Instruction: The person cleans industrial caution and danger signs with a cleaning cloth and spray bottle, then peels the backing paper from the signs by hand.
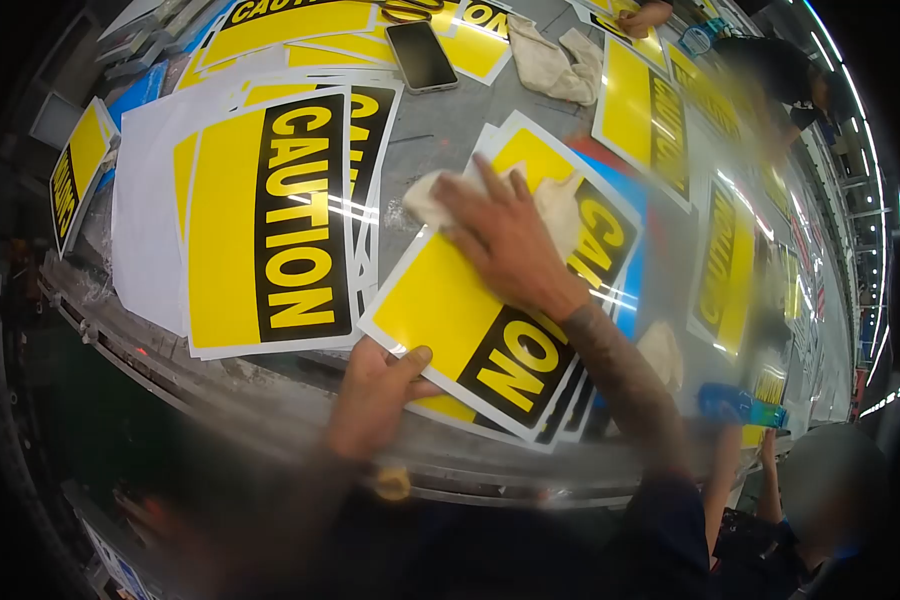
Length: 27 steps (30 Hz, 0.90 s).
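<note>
A yellow and black CAUTION sign (430, 315) lies tilted on a stack of similar signs near the table's front edge. My left hand (375, 390) pinches its lower left corner, thumb on top and fingers underneath. Across the sign's upper part lies my right hand (500, 235), pressing on a white cloth (427, 200). Part of that cloth shows beyond the fingers, and more of it bunches out beside the palm. My right hand and forearm cover part of the lettering.
Another pile of CAUTION signs (225, 240) lies to the left. Farther back are a phone (421, 58), scissors (408, 10) and crumpled off-white fabric (552, 65). More signs (630, 105) lie to the right. A co-worker (835, 500) is at the lower right.
</note>
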{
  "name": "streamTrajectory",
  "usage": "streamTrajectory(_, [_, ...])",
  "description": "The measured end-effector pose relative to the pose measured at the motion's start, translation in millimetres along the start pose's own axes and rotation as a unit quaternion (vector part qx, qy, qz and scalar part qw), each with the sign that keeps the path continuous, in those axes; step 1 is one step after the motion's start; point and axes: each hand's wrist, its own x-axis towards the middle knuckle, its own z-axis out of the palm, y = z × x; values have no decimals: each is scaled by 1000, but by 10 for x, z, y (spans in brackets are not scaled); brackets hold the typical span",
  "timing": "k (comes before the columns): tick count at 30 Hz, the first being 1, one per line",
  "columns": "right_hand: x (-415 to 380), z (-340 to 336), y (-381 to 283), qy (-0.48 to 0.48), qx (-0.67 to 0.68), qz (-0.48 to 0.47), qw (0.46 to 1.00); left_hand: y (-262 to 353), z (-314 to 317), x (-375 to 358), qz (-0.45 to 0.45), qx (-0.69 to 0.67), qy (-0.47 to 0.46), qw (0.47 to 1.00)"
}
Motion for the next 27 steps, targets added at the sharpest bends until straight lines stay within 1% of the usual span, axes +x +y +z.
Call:
streamTrajectory(1, [22, 28, 126, 55, 7, 47, 997, -29, 6, -20, 2, 2, 4, 1000])
streamTrajectory(2, [16, -71, 186, 120, 87, 100, 984, -45, 11, -26, 6, 5, 7, 1000])
streamTrajectory(3, [20, -225, 239, 184, 165, 147, 958, -45, 7, -15, 13, 5, 12, 1000])
streamTrajectory(5, [-168, -541, 204, 192, 25, 119, 974, -52, -28, 7, 6, 6, 6, 1000])
streamTrajectory(6, [-293, -612, 113, 158, 25, 116, 980, -49, -38, 14, 0, 9, 1, 1000])
streamTrajectory(9, [-568, -414, -202, 13, 2, 24, 1000, 2, 5, 9, 11, 7, -6, 1000])
streamTrajectory(12, [-327, -189, 46, 39, 64, 5, 997, 7, -6, 12, -7, 16, 1, 1000])
streamTrajectory(13, [-150, -138, 144, 74, 36, 11, 997, -16, -13, 5, -12, 21, 6, 1000])
streamTrajectory(15, [112, -83, 213, 111, -11, 18, 994, -27, -28, 12, -18, 31, 15, 999])
streamTrajectory(17, [2, -47, -60, 57, -50, -28, 997, 18, -11, 10, -22, 23, 9, 999])
streamTrajectory(18, [-6, -64, -96, 69, -57, -47, 995, 35, -2, 5, -22, 17, 9, 1000])
streamTrajectory(19, [10, -123, -20, 61, -50, -40, 996, 31, 8, -11, -16, 14, 13, 1000])
streamTrajectory(21, [50, -182, 73, 49, -61, 2, 997, 17, 25, -6, -8, 12, 14, 1000])
streamTrajectory(24, [4, -124, -45, 54, -38, -37, 997, -29, -29, 27, -22, 4, 10, 1000])
streamTrajectory(27, [36, -157, 42, 72, -39, -12, 997, 12, -28, 18, -32, 25, 8, 999])
